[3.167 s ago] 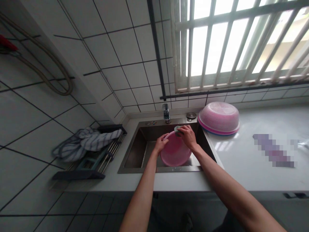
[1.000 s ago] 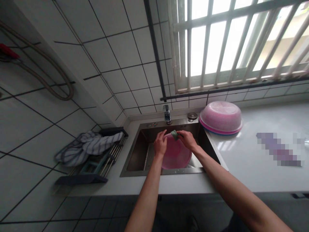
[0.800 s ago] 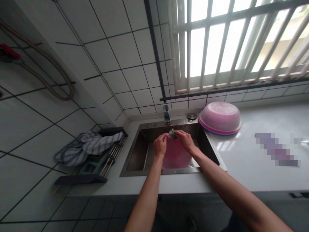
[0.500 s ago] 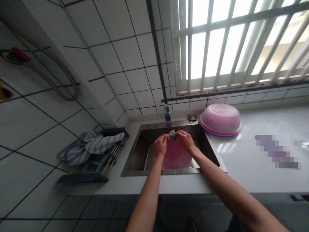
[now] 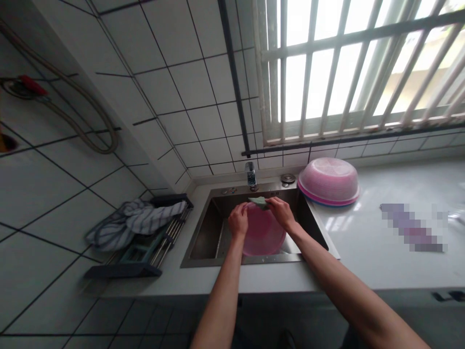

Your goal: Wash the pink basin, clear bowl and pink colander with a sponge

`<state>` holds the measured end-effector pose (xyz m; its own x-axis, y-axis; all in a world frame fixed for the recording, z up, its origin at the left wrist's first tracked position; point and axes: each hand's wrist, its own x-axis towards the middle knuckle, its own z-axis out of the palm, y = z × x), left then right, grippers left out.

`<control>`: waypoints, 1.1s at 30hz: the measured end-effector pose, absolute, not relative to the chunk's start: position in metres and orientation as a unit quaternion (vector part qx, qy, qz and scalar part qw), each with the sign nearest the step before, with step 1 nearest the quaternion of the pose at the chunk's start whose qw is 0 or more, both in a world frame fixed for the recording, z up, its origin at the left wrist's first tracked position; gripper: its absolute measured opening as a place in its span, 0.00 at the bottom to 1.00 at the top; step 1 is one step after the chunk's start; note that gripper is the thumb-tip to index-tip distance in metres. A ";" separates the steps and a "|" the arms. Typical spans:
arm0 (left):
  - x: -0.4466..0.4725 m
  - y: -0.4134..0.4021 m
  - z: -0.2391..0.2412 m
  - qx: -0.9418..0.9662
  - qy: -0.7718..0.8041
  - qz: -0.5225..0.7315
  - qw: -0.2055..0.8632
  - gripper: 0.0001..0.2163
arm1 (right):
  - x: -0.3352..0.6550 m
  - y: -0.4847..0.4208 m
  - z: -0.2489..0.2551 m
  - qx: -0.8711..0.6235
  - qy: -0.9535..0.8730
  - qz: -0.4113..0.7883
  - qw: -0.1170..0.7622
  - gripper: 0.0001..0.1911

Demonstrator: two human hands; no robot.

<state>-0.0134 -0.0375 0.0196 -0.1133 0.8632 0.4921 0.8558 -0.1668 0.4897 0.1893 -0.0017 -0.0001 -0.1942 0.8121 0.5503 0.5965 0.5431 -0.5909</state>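
A pink basin (image 5: 263, 235) sits tilted in the steel sink (image 5: 207, 232). My left hand (image 5: 239, 220) is closed at the basin's upper left rim. Over the far edge of the basin lies a small pale green cloth (image 5: 257, 200), flattened out sideways; it is too small to make out in detail. The fingers of my right hand (image 5: 281, 212) pinch its right end. Both forearms reach in over the sink's front edge, and the fingertips are partly hidden.
A faucet (image 5: 250, 175) stands behind the sink, with a metal drain strainer (image 5: 288, 179) beside it. Upturned pink basins (image 5: 329, 180) rest on the right counter, near a blurred item (image 5: 412, 228). On the left, a striped cloth (image 5: 136, 223) lies on a rack (image 5: 170, 240).
The green cloth, bunched between both hands before, is now spread flatter and longer toward the left. My hands have barely moved, and the view has shifted slightly.
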 end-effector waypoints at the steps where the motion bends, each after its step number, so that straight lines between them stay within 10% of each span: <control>1: -0.013 -0.037 0.020 0.662 0.648 0.376 0.000 0.12 | 0.190 -0.001 -0.001 -0.474 -0.755 0.121 0.436 0.13; 33: -0.027 -0.033 0.014 0.623 0.661 0.418 0.007 0.13 | 0.207 0.015 -0.022 -0.510 -0.700 0.172 0.469 0.15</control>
